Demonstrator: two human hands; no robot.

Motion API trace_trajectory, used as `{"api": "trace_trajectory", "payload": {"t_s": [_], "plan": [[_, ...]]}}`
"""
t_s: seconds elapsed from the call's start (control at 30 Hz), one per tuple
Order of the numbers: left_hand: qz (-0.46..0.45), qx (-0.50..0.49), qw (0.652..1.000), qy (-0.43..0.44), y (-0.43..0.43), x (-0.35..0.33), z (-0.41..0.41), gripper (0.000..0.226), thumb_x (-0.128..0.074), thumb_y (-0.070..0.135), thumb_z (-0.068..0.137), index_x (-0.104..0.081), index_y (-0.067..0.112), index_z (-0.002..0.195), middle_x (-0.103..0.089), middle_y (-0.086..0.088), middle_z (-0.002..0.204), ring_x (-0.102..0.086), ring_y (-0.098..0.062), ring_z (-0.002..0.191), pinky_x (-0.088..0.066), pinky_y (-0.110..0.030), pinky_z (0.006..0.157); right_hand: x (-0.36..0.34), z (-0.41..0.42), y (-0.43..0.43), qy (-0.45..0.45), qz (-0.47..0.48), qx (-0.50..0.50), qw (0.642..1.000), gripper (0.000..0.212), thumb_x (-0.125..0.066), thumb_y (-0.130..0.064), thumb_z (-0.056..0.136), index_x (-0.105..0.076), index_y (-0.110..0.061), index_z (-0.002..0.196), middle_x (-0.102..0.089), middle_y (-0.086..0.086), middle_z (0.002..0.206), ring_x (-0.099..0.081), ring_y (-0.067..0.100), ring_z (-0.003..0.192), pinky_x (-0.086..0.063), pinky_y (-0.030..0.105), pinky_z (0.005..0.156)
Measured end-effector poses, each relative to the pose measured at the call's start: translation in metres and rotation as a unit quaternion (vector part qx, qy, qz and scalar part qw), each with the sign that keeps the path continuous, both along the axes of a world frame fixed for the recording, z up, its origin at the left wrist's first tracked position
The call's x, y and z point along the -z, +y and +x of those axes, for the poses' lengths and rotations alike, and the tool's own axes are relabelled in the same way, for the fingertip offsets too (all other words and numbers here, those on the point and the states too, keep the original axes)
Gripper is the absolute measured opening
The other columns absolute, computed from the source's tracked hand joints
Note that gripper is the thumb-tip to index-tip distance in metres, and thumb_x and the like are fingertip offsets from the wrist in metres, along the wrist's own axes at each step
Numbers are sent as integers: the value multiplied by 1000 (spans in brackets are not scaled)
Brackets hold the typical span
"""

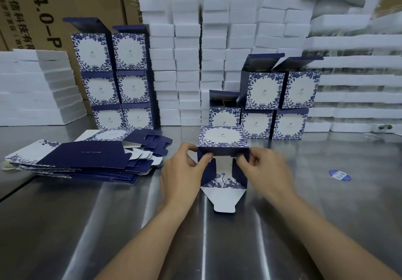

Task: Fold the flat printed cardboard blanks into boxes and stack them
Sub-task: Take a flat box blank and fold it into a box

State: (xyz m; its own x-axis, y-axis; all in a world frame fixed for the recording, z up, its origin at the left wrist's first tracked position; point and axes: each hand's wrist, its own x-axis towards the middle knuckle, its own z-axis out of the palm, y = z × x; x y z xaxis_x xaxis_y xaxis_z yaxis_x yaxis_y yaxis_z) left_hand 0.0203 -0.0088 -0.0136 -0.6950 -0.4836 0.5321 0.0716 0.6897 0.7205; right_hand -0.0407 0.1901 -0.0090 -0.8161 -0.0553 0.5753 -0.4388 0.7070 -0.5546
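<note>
On the steel table (87, 225), the left hand (182, 168) and right hand (263, 166) pinch the side flaps of a half-folded box (223, 140), its white tuck flap lying open toward the person. The flat blanks (87, 157) lie left of it; behind stand folded boxes (280, 96) stacked before what look like white foam blocks (189, 62).

I count eleven folded boxes (130, 51) stacked up back there, one half-folded box (223, 137) in my two hands, one sticker (339, 175).

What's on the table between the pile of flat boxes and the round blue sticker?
In the head view, the half-folded box sits between the flat pile and the sticker, with the left hand and right hand pinching its flaps.
</note>
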Motion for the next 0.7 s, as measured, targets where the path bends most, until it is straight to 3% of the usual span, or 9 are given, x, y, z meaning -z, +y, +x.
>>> {"api": "trace_trajectory", "payload": {"t_s": [0.17, 0.27, 0.37, 0.5, 0.6, 0.7], "plan": [[-7, 11, 1000, 14, 0, 2, -1, 38, -74, 70, 83, -54, 47, 107, -63, 17, 77, -61, 0, 73, -48, -32, 60, 0, -3, 4, -8, 24, 3, 1000, 59, -49, -74, 80, -45, -17, 65, -53, -4, 54, -55, 14, 58, -30, 31, 50], [-17, 41, 999, -26, 0, 2, -3, 57, -77, 71, 76, -51, 46, 121, -62, 17, 99, -66, -9, 86, -56, -39, 75, 1, -5, 7, -53, 84, -3, 995, 67, -42, -86, 76, -50, -20, 68, -59, -7, 60, -58, 14, 63, -32, 31, 52], [-25, 90, 988, -120, -2, 5, -3, 76, -77, 70, 72, -44, 46, 136, -61, 14, 119, -66, -13, 104, -56, -44, 91, 6, -6, 9, -111, 163, -8, 980, 68, -40, -92, 74, -60, -27, 80, -64, -13, 72, -59, 12, 70, -33, 28, 54], [1, 167, 961, -221, -15, -1, -5, 68, -57, 50, 70, -44, 47, 136, -67, 21, 119, -67, -7, 103, -55, -41, 97, 2, -9, 17, -179, 210, -72, 958, 50, -45, -72, 82, -62, -30, 101, -67, -11, 91, -62, 20, 88, -40, 29, 62], [31, 254, 938, -234, -27, -3, -2, 83, -55, 27, 70, -43, 36, 151, -66, 18, 127, -70, -15, 102, -56, -43, 100, -1, -17, 25, -220, 176, -150, 948, 28, -69, -43, 85, -59, -24, 104, -68, -8, 95, -65, 17, 91, -52, 32, 76], [37, 297, 935, -190, -30, 1, -2, 89, -69, 29, 68, -41, 47, 150, -62, 17, 137, -67, -27, 110, -58, -43, 99, 3, -18, 25, -193, 151, -184, 952, 36, -82, -33, 82, -51, -35, 98, -62, -13, 92, -62, -4, 79, -47, 17, 66]]}}
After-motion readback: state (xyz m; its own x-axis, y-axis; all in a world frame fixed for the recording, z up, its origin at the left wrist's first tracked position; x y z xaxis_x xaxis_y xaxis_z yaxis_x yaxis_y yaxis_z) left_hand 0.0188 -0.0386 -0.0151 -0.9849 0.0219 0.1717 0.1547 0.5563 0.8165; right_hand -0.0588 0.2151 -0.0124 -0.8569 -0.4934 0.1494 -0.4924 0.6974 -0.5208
